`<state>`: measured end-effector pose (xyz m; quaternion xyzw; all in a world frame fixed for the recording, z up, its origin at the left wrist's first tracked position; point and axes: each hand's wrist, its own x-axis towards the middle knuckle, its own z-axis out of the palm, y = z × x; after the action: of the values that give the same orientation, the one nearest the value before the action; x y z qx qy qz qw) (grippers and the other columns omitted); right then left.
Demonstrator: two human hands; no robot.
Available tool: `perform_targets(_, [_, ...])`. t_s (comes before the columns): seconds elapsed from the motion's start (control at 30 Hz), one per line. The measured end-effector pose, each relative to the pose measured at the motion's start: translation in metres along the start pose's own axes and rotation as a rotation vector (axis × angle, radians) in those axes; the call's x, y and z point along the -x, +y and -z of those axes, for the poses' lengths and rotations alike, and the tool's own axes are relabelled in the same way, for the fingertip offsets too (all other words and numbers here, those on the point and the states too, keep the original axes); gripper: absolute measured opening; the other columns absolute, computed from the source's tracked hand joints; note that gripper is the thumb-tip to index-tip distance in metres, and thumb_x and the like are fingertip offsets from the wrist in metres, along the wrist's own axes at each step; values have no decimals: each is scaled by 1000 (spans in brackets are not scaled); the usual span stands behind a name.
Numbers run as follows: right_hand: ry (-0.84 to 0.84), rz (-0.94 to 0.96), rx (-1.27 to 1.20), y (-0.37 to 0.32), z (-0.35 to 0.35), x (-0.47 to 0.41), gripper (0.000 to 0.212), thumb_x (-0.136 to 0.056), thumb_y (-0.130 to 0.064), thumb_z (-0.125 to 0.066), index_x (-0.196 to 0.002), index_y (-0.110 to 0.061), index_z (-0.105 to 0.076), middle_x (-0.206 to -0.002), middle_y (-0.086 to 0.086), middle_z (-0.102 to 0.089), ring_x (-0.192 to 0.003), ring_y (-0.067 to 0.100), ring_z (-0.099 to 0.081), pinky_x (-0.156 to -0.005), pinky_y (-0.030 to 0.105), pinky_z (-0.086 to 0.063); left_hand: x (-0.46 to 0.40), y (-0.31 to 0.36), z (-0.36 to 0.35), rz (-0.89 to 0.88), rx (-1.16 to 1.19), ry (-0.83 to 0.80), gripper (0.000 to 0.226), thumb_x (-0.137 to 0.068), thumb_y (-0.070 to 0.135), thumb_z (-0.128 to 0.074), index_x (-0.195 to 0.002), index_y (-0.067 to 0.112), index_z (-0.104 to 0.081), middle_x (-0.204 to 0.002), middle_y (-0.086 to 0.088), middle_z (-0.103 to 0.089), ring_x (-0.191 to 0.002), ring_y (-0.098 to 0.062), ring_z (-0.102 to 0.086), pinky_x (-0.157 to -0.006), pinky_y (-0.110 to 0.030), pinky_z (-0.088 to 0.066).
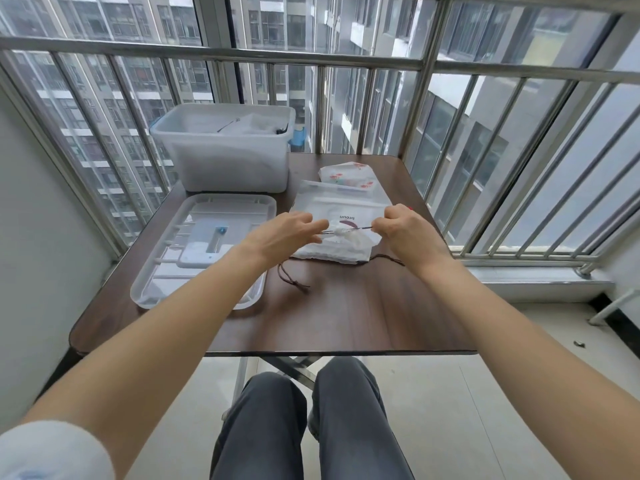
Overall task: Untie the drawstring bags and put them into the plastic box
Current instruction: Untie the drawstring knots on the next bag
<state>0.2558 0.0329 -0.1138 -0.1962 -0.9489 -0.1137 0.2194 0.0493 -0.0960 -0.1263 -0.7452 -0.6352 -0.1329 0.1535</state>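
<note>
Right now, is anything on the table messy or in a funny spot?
Nothing is spilled or broken. The box lid lies upside down beside the plastic box, and a loose brown cord trails on the table.

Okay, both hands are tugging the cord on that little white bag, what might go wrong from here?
1. The left hand and right hand pull the cord outward; that may tighten the small white bag instead of untying it.
2. The flat bags underneath may slide toward the table edge.

High-rise apartment balcony: steel railing (242, 57), glazing, tower blocks (145, 81) outside.
</note>
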Motion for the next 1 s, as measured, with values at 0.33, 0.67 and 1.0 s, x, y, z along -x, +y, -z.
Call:
perform_targets(0.33, [-135, -214, -118, -8, 4, 1, 17, -90, -1, -49, -92, 1, -65, -88, 15, -61, -91, 31, -54, -67, 38, -43, 3, 5, 7, 190, -71, 0, 11, -83, -10, -55, -77, 0, -55, -69, -16, -51, -57, -26, -40, -51, -33, -36])
perform_targets(0.67, [-392, -822, -1120, -40, 31, -1, 19, -83, -16, -56, -67, -13, -65, -60, 1, -59, -45, 9, -48, -48, 20, -32, -4, 47, 26, 976, 1163, -193, 26, -86, 23, -54, -61, 17, -60, -69, 3, -61, -63, -10, -53, -54, -17, -37])
perform_targets(1.0, [-229, -900, -1955, -61, 21, 17, 17, -94, -15, -47, -94, -10, -63, -89, -3, -71, -74, 9, -68, -60, 15, -50, 2, 60, 19, 1071, 1806, -40, 16, -91, 27, -52, -86, 24, -67, -83, 19, -68, -66, -3, -46, -60, -16, -35])
